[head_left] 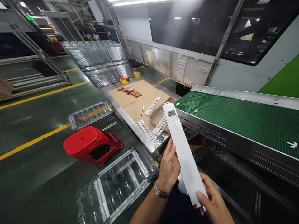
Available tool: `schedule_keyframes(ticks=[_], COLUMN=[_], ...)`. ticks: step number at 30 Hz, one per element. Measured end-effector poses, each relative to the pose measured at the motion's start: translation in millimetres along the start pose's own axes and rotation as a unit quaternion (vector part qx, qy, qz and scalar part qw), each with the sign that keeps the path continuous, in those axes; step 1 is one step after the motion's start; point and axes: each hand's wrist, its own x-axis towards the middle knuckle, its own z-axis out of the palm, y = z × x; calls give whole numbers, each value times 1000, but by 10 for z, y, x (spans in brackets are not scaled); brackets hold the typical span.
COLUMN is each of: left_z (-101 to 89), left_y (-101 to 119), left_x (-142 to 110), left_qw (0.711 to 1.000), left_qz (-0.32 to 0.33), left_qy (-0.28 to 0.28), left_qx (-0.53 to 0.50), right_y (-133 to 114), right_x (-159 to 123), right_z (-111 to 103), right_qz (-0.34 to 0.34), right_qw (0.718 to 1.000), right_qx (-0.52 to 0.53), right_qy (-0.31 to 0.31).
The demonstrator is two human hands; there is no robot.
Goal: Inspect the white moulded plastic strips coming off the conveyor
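Observation:
A long white plastic strip [181, 146] with a rectangular cut-out near its far end is held up in front of me, slanting away toward the conveyor. My left hand [168, 169], with a metal watch at the wrist, grips its left edge near the middle, fingers curled round it. Near the strip's close end my right hand [213, 202] pinches it, thumb on top. Similar white slotted strips [153, 105] lie on the cardboard-covered table [130, 96] beyond.
A green conveyor belt [235, 119] with small white pieces runs to the right. A red stool [91, 144] lies tipped on the floor at left. Clear plastic trays [116, 183] sit below and stacked trays [98, 60] behind. Brown blocks [130, 91] and tape rolls [124, 80] rest on the table.

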Motion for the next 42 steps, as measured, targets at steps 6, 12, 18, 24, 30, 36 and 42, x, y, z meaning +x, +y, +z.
schedule_keyframes(ticks=[6,12,18,24,30,36,42], left_z=[-1,-18,-76,-95,-76,-89,-135], left_y=[-43,-89,-113,-111,-106,-95,-94], left_x=[-24,-68,-35,4,17,43,60], left_qw=[1000,999,999,999,999,998,998], left_qz=[5,5,9,11,8,7,-2], left_qy=[12,39,28,32,33,40,53], left_qx=[5,-1,-14,-24,-30,-37,-43], right_y=[21,60,18,1,-57,-76,9], right_x=[71,93,72,43,18,35,83], right_z=[58,76,61,54,59,49,25], right_qz=[-9,5,25,8,11,10,24], right_qw=[998,993,993,995,994,995,996], right_qx=[-23,-68,-3,7,-7,-15,5], right_qy=[64,96,112,103,109,96,85])
